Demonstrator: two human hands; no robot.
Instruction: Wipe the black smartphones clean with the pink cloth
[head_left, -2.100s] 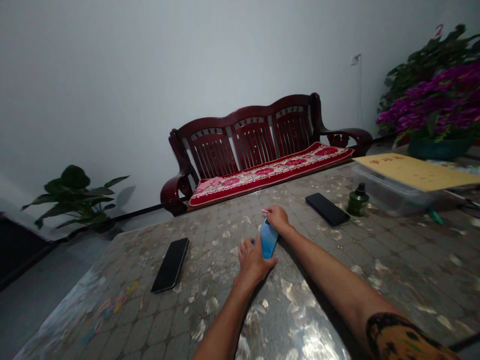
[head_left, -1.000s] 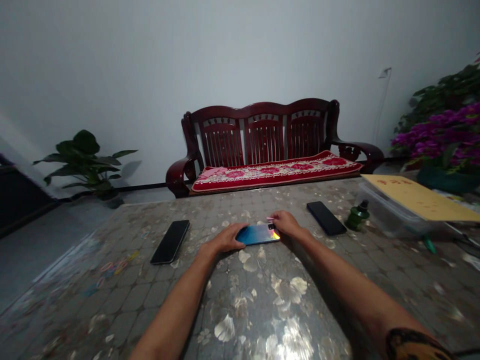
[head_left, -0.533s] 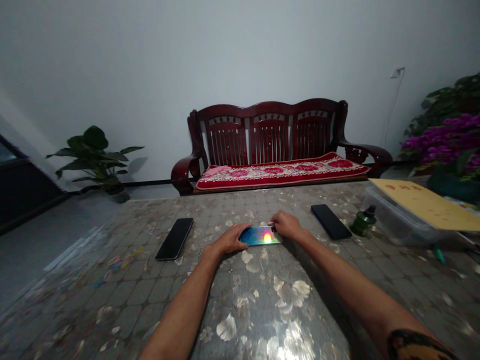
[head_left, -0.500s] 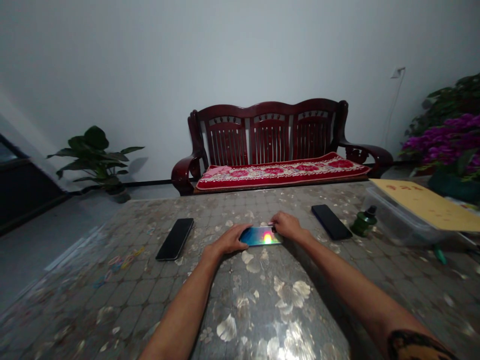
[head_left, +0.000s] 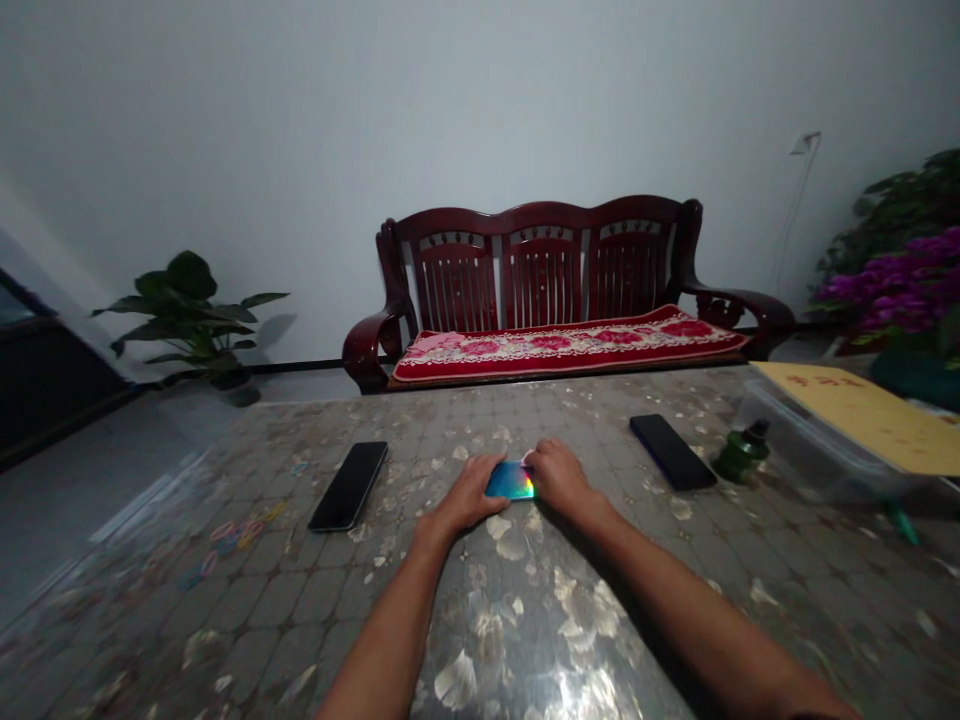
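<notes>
A phone point(head_left: 508, 480) with a shiny blue back lies face down on the table in front of me. My left hand point(head_left: 474, 490) grips its left end, thumb along the near edge and fingers at the far edge. Over the phone's right part lies my right hand point(head_left: 556, 474), its fingers curled together and covering that end. Something small and pale pink shows at its fingertips, too small to name. Two other phones rest screen up: a black phone point(head_left: 349, 487) on the left and a dark phone point(head_left: 671, 452) on the right.
Colourful rubber bands point(head_left: 244, 533) lie scattered at the left. At the right stand a green bottle point(head_left: 741, 452) and a clear plastic box point(head_left: 802, 450) with a yellow card point(head_left: 862, 412) on top. Behind the patterned table point(head_left: 300, 620) is a wooden bench point(head_left: 540, 265).
My right hand has slid left over the phone's back, covering more of its right end. The left hand keeps its grip. The view has shifted slightly.
</notes>
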